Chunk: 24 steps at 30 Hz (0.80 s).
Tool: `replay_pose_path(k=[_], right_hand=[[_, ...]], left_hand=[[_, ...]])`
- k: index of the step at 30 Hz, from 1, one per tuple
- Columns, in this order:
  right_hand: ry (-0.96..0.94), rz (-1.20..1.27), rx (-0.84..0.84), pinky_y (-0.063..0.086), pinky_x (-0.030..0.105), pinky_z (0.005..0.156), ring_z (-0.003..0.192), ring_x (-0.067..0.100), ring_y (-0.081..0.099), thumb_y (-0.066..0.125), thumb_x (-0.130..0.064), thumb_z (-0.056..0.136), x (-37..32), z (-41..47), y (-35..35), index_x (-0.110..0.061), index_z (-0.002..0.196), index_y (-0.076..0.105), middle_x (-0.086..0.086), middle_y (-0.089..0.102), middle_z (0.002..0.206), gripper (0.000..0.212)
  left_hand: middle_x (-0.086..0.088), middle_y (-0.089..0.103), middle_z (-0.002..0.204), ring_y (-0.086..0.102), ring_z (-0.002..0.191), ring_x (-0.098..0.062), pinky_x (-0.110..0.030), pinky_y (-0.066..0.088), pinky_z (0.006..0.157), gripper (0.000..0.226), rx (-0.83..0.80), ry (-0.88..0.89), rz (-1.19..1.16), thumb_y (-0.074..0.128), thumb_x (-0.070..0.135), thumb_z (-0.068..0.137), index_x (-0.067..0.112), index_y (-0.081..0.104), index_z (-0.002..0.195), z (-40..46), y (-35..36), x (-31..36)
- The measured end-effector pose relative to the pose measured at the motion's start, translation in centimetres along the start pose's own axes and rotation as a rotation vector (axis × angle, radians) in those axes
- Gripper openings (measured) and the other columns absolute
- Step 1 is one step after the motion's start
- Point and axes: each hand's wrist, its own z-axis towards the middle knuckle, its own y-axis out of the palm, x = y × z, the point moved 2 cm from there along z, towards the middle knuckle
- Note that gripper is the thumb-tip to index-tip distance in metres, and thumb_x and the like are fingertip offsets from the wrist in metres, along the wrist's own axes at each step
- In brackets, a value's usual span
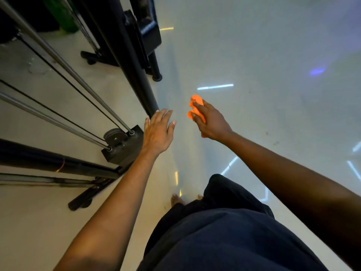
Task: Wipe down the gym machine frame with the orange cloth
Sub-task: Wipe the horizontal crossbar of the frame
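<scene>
Right hand (210,122) grips the bunched cloth (195,109), held off to the side of the black post (134,73), not touching it. Left hand (158,132) reaches in flat, fingers spread, by the post. Best now: wrap cloth round the post, stroke full length.

A glossy pale floor (254,45) mirrors light strips; a green object (60,14) stands far left.

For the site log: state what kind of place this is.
Probably a gym: a black machine frame with steel guide rods, cables and a pulley stands on a glossy pale floor.
</scene>
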Motion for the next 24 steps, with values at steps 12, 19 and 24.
replay_pose_path(k=[12,19,24], right_hand=[[-0.142,0.02,0.097,0.043,0.049,0.123,0.153,0.028,0.046,0.055,-0.048,0.111,-1.0,11.0,-10.6,-0.027,0.165,0.045,0.002,0.039,0.173,0.058],[-0.353,0.054,0.053,0.042,0.047,0.124,0.157,0.027,0.041,0.059,-0.045,0.11,-1.7,20.5,-15.8,-0.029,0.165,0.044,0.002,0.037,0.174,0.059],[-0.499,0.032,-0.066,0.042,0.048,0.123,0.157,0.028,0.039,0.057,-0.046,0.111,-4.9,25.9,-17.1,-0.031,0.168,0.039,0.001,0.028,0.178,0.061]], left_hand=[[0.004,0.028,0.176,0.014,0.166,-0.018,-0.053,0.005,0.134,0.053,0.262,-0.023,0.063,0.042,0.048,0.114,0.029,0.042,0.164,9.3,-6.7,3.9],[0.001,0.015,0.18,-0.001,0.168,-0.019,-0.051,-0.001,0.135,0.053,0.518,-0.096,0.195,0.048,0.041,0.114,0.027,0.043,0.164,16.2,-9.8,7.0],[-0.004,0.005,0.181,-0.006,0.168,-0.025,-0.056,0.0,0.134,0.058,0.665,-0.215,0.281,0.053,0.039,0.113,0.025,0.039,0.167,18.3,-12.1,7.9]])
